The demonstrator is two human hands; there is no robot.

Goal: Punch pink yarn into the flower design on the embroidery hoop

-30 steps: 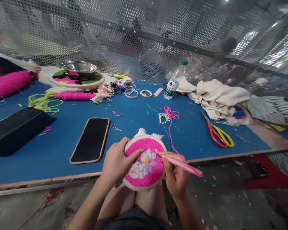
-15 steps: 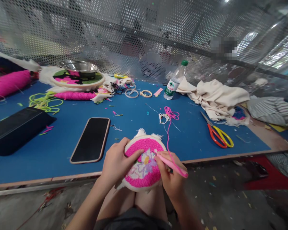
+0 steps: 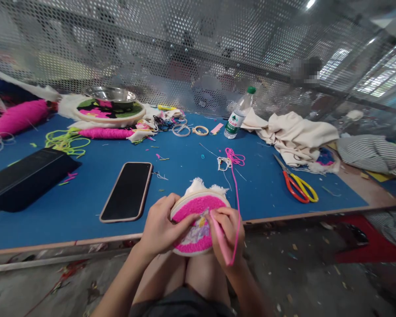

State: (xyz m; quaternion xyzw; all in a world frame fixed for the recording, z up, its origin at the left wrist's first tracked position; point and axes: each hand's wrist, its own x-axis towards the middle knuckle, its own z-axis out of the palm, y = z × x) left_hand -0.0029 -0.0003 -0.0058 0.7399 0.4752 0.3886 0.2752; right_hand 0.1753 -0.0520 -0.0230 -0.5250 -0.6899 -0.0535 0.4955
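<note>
1. The blue table (image 3: 191,167) spreads across the scene in front of you.
2. Cream cloth (image 3: 293,134) lies crumpled at the far right, with a bottle (image 3: 238,118) upright just left of it.
3. At the far left is a large hoop (image 3: 137,116) of green, black and pink work, a metal bowl (image 3: 119,95) on top.
4. Your embroidery hoop (image 3: 199,204) is at the near middle, above your lap by the table's near edge, its stitched face tilted up.
5. Your left hand (image 3: 161,224) grips that hoop's left side, thumb across the pink stitching.
6. Your right hand (image 3: 232,226) is closed around a pink pen-shaped tool (image 3: 221,240), near the yellow flower centre; fingers hide its tip.
7. A phone (image 3: 127,192) lies near left, red-and-yellow scissors (image 3: 298,182) well to the right.
8. Pink yarn (image 3: 236,189) runs from a loose bundle on the table to the tool's lower end.
</note>
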